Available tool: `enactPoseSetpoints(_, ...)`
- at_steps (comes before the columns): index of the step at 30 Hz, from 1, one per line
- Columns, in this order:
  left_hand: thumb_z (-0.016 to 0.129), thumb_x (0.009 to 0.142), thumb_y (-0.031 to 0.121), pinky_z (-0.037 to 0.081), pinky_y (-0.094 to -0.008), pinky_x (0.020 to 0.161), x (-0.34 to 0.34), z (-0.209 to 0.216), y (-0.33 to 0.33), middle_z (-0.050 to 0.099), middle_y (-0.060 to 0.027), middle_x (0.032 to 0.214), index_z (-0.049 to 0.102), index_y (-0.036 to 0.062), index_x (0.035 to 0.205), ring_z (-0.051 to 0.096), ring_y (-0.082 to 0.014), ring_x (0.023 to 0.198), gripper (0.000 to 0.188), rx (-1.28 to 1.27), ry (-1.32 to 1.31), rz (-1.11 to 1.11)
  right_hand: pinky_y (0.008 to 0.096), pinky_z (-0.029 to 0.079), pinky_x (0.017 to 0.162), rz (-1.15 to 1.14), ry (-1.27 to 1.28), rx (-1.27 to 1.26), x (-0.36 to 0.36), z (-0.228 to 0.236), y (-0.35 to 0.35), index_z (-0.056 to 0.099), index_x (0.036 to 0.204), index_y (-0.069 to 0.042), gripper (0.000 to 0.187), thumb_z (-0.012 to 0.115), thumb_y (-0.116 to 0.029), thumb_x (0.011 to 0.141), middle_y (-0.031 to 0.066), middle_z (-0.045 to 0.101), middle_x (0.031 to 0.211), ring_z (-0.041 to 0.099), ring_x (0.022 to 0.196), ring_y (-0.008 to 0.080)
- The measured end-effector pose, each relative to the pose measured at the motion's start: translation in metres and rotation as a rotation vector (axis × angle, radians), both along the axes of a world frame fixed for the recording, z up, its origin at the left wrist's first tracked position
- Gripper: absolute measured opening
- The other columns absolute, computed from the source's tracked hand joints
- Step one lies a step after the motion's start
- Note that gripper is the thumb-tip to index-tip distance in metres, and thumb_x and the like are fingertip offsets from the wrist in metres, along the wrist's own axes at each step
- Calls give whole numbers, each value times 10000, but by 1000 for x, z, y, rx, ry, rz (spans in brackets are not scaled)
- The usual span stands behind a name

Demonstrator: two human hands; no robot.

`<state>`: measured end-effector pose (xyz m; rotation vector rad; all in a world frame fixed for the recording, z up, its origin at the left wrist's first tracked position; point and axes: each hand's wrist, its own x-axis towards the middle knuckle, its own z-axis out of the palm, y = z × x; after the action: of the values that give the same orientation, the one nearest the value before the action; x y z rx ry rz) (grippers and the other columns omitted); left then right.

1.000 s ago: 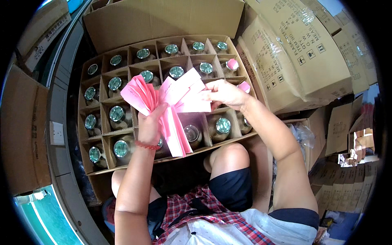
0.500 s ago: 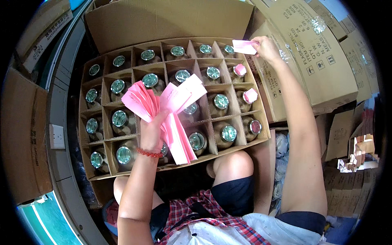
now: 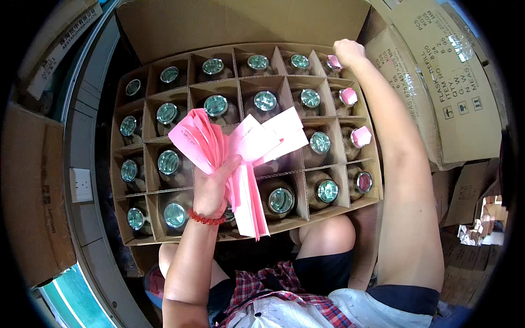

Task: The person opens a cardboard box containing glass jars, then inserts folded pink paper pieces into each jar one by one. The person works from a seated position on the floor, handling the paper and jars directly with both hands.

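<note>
A divided cardboard carton [image 3: 131, 218] in front of me holds rows of silvered glass flask liners [image 3: 216, 105], their round mouths facing up. My left hand [image 3: 213, 183], with a red bead bracelet [image 3: 206, 218], grips a fanned bundle of folded pink paper slips [image 3: 246, 142] above the middle cells. At the far right corner my right hand [image 3: 350, 53] is closed, its fingertips mostly hidden, at a pink paper slip [image 3: 333, 62] in a liner's mouth. Two liners nearer in that column carry pink slips [image 3: 348, 97] in their mouths; the nearest one [image 3: 363, 182] shows a pinkish mouth.
The carton's raised flap [image 3: 240, 24] stands behind it. Closed cardboard boxes [image 3: 454, 82] are stacked to the right, and another carton [image 3: 33, 186] stands at the left beside a grey panel with a white socket [image 3: 81, 185]. My knees [image 3: 328, 235] are against the carton's near side.
My right hand has brought the pink slip down from beside the far right corner to the liner's mouth there. The view has shifted slightly; my left hand still holds the bundle.
</note>
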<state>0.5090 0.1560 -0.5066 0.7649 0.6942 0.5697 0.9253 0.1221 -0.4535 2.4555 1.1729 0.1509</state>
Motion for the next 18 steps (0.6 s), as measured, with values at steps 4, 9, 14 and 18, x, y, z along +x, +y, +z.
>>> enactPoseSetpoints(4, 623, 762, -54, 377, -335, 991, 1, -2, -1, 416, -119, 1326, 311, -9, 1360, 432, -214, 1205, 676, -9, -12, -9, 411, 515, 741, 39, 117, 230, 29, -19, -11, 656, 864, -66, 139, 607, -145, 761, 173, 654, 925, 639, 883, 315)
enactPoseSetpoints(9, 618, 760, -52, 349, -342, 1017, -1, -10, 4, 377, -130, 1365, 277, -5, 1378, 383, -220, 1252, 708, -46, -7, 15, 410, 499, 719, -88, 354, 512, 33, -56, -23, 675, 824, -71, 199, 619, -252, 762, 166, 657, 813, 639, 819, 313)
enactPoseSetpoints(14, 619, 770, -42, 358, -341, 1011, -1, -9, 6, 356, -132, 1376, 236, -3, 1393, 381, -221, 1253, 732, -31, -44, 17, 526, 165, 1023, -108, 153, 112, 16, -66, -30, 704, 934, -57, 621, 344, -553, 837, 104, 588, 1197, 362, 1268, 290)
enactPoseSetpoints(18, 622, 790, -29, 412, -321, 951, 1, 8, 1, 484, -102, 1226, 355, -12, 1315, 494, -197, 1127, 589, -69, -36, 16, 519, 213, 1023, 0, 166, 382, -14, -43, -44, 665, 1054, -67, 617, 374, -572, 853, 113, 562, 1230, 389, 1249, 302)
